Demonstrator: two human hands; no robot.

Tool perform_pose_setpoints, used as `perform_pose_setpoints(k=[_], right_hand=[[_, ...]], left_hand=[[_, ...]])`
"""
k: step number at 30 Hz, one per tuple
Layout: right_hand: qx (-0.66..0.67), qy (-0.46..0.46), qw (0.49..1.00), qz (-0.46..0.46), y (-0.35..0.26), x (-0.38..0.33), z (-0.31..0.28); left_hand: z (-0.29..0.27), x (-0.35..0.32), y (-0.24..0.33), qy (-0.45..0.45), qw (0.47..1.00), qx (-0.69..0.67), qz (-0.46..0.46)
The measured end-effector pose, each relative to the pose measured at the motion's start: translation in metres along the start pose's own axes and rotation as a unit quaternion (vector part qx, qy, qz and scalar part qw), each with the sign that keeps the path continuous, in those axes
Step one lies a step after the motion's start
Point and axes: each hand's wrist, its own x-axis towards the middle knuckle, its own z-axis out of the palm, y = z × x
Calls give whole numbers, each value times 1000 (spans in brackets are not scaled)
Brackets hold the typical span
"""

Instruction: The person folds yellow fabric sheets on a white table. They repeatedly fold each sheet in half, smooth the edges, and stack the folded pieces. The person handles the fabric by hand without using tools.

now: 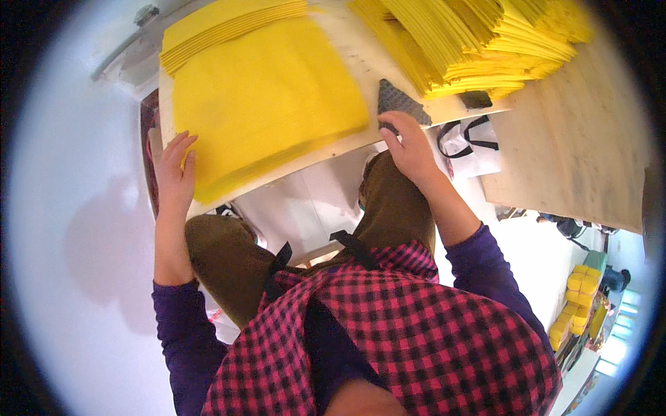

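At far left, a pale wall (69, 139) carries a soft shadow (111, 236); right of it the left hand (176, 173) lies at the left edge of a wooden table (355, 62), open, its fingers loosely spread and slightly bent, with nothing seen in its hold. Its fingertips are just beside the left border of a yellow sheet (270, 104); whether they touch it I cannot tell. The sheet lies flat on the near left part of the table, its near edge along the table's near edge, and a stack of folded yellow pieces (236, 31) lies at its far side. Below, two knees in brown trousers (225, 256) stand apart, behind a red and black checked garment (416, 298) nearer the body. Right of the sheet, a dark grey textured piece (401, 100) lies near the table's near edge; the right hand (411, 147) is curled, thumb and fingers closed about its near end, how tightly I cannot tell. Farther right are a large stack of yellow sheets (479, 45), a small black item (476, 100) at its near side, a white bag (479, 156) with black handles, a broad wooden board (569, 145) and, well apart, yellow bundles (579, 298)
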Motion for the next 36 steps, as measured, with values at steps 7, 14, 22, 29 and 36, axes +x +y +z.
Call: perform_pose_setpoints(k=[7,14,22,29,36], right_hand=[[-7,17,1000,2,2,-2,8],[-9,22,1000,-13,2,0,10],[-3,23,1000,-19,4,0,9],[-10,45,999,-8,7,-3,11],[-49,35,995,-81,20,-5,21]], left_hand=[[20,-18,7,178,951,-191,-167],[24,-17,-8,228,892,-298,-250],[37,-15,-9,149,922,-223,-281],[46,-17,-35,108,948,-101,-282],[58,-19,-93,109,943,-217,-226]])
